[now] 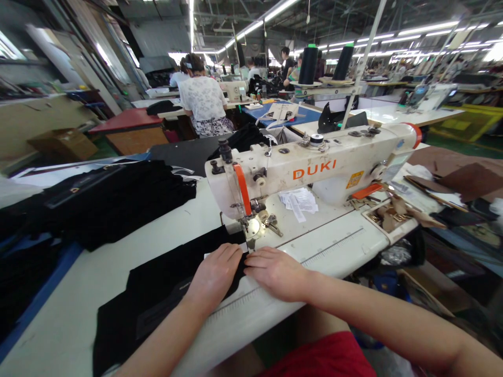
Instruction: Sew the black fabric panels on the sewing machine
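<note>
Both hands are right up at the front of the sewing machine (314, 170), lower centre of the frame! The black cloth (168, 262) lies across the worktop (168, 228), stretching from the lower left up to the needle area (250, 235). The left hand (216, 272) rests on it, palm down, fingers bent, a white strip (207, 256) peeping out beside it. And the right hand (275, 272), fingers bunched at the cloth's near right edge, tips almost meeting the left's. Is either one pinching? The thumbs' grip is hidden, so I can't tell.

Good handling here, I'd judge, means light, even pressure: left palm keeping the cloth flat and the strip square, right fingertips steering the edge, no tugging against the feed. Those fingertips are near the needle area, so they want to sit to the side of its line. A wrinkle under the left palm could skew things.

Beyond, white labels (298, 203) lie loosely under the machine's arm, right of centre; a black pile (98, 199) fills the left.
</note>
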`<state>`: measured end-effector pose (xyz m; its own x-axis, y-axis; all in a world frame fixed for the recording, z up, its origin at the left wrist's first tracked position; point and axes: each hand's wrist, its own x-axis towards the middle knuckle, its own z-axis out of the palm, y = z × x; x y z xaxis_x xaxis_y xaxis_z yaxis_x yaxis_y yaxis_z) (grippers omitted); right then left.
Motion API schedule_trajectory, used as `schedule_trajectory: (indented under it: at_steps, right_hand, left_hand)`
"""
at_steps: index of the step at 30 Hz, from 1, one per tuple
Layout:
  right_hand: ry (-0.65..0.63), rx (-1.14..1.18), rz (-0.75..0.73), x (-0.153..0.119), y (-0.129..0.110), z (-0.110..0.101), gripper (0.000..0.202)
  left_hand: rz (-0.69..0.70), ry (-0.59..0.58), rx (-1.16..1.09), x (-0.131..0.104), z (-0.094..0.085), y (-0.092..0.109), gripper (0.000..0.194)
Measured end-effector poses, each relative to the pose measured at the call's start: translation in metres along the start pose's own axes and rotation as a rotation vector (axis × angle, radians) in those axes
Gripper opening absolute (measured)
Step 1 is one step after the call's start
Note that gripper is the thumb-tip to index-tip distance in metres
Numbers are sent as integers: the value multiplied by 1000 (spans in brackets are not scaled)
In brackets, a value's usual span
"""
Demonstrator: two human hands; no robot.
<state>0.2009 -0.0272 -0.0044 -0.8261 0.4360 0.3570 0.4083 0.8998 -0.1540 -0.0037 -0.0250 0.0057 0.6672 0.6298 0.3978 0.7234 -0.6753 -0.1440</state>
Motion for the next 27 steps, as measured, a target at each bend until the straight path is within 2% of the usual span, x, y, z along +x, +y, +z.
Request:
schedule_trajectory:
  at_steps: [5,10,17,23,27]
  right_hand:
    - [11,21,24,5,5,-4,20]
    - [22,-33,146,18,22,-6,18]
    - [-22,-147,92,23,31,-2,16]
    - [-21,-147,78,22,34,-2,14]
    - [-20,-145,74,27,42,-4,15]
  left_hand:
    - [-13,-9,-5,0,0,1,31]
    - [-19,9,16,-1,1,2,29]
    - [-37,-22,12,-3,-1,5,34]
    - [-74,-68,-54,-13,1,4,39]
    - [-138,-113,-119,-8,4,-1,40]
